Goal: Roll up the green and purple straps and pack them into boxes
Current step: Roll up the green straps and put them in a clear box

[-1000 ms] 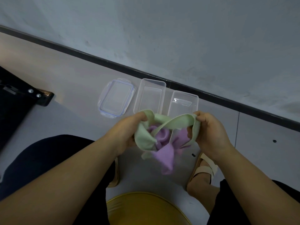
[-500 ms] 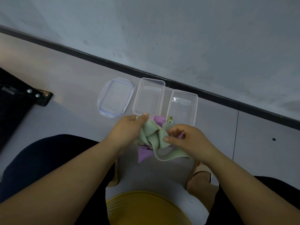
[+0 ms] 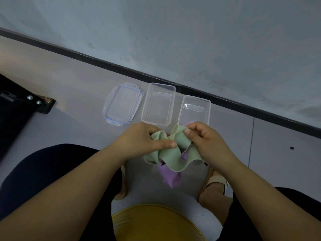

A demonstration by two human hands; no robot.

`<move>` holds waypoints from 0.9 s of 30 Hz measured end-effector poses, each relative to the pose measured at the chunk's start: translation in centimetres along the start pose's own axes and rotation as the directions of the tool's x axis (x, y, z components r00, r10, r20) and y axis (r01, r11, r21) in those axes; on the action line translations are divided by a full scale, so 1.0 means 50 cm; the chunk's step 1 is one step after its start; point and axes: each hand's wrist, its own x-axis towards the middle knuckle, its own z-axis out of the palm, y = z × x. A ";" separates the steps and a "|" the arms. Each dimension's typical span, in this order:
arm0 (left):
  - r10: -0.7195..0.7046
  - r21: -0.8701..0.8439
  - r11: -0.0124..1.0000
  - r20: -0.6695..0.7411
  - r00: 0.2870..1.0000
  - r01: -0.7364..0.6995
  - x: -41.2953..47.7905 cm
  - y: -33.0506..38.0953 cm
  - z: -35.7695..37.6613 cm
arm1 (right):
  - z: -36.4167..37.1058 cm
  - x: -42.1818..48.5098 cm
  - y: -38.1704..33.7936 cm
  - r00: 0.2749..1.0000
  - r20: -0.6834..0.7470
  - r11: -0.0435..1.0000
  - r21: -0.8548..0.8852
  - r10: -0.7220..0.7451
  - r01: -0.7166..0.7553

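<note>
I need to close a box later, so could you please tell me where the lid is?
In the head view, the lid lies flat on the floor near the wall, directly left of the two open boxes and beyond the left hand.

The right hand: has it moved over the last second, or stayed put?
Yes. The right hand has moved inward toward the left hand, then up close to the near edge of the right-hand clear box, pinching the green strap.
</note>
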 end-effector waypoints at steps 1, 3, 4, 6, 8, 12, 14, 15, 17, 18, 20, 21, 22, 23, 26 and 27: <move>0.006 0.003 1.000 0.013 1.000 -0.006 0.000 -0.002 -0.001 | 0.000 0.000 -0.001 1.000 -0.008 1.000 0.018 0.009 -0.009; -0.003 -0.068 0.998 -0.029 1.000 0.001 0.005 -0.010 -0.001 | -0.003 0.000 -0.005 0.999 -0.034 0.998 0.061 0.026 -0.024; -0.038 -0.139 0.990 -0.072 0.997 0.027 0.009 -0.014 0.001 | -0.006 0.000 -0.007 0.998 -0.044 0.996 0.088 0.036 -0.032; -0.138 -0.328 0.940 -0.103 0.985 0.097 0.015 -0.021 0.005 | -0.008 -0.002 -0.014 0.998 -0.044 0.991 0.133 0.040 -0.034; -0.208 -0.486 0.862 -0.076 0.975 0.146 0.018 -0.023 0.008 | -0.007 -0.006 -0.021 0.999 -0.037 0.988 0.152 0.033 -0.027; -0.322 -0.666 0.722 -0.085 0.943 0.186 0.024 -0.030 0.000 | -0.016 -0.006 -0.018 1.000 0.024 0.995 0.095 0.019 -0.021; -0.346 -0.719 0.673 -0.100 0.933 0.172 0.024 -0.028 -0.009 | -0.021 -0.007 -0.013 0.987 0.145 0.997 0.010 0.068 -0.070; -0.352 -0.744 0.649 -0.107 0.930 0.159 0.023 -0.027 -0.012 | -0.021 -0.008 -0.009 0.976 0.194 0.995 -0.032 0.102 -0.097; -0.347 -0.780 0.614 -0.128 0.929 0.122 0.021 -0.026 -0.018 | -0.016 -0.006 0.001 0.970 0.209 0.991 -0.073 0.125 -0.112; -0.333 -0.786 0.609 -0.131 0.934 0.107 0.020 -0.026 -0.019 | -0.014 -0.002 0.005 0.977 0.178 0.992 -0.065 0.116 -0.106; -0.263 -0.775 0.626 -0.104 0.959 0.087 0.016 -0.023 -0.018 | -0.017 0.004 0.006 0.992 0.094 0.996 -0.040 0.078 -0.075; -0.218 -0.766 0.638 -0.077 0.973 0.082 0.013 -0.020 -0.017 | -0.022 0.007 0.007 0.996 0.071 0.997 -0.048 0.060 -0.057; -0.176 -0.758 0.648 -0.050 0.983 0.077 0.009 -0.016 -0.016 | -0.028 0.009 0.009 0.996 0.080 0.998 -0.045 0.047 -0.044; -0.142 -0.752 0.655 -0.032 0.989 0.070 0.005 -0.014 -0.015 | -0.033 0.009 0.006 0.993 0.115 0.999 -0.010 0.042 -0.041; -0.087 -0.754 0.655 -0.018 0.996 0.044 0.002 -0.017 -0.015 | -0.039 0.006 0.008 0.955 0.291 0.984 0.150 0.053 -0.100; -0.088 -0.758 0.650 -0.016 0.996 0.045 0.000 -0.017 -0.016 | -0.040 0.004 0.010 0.937 0.345 0.987 0.127 0.053 -0.102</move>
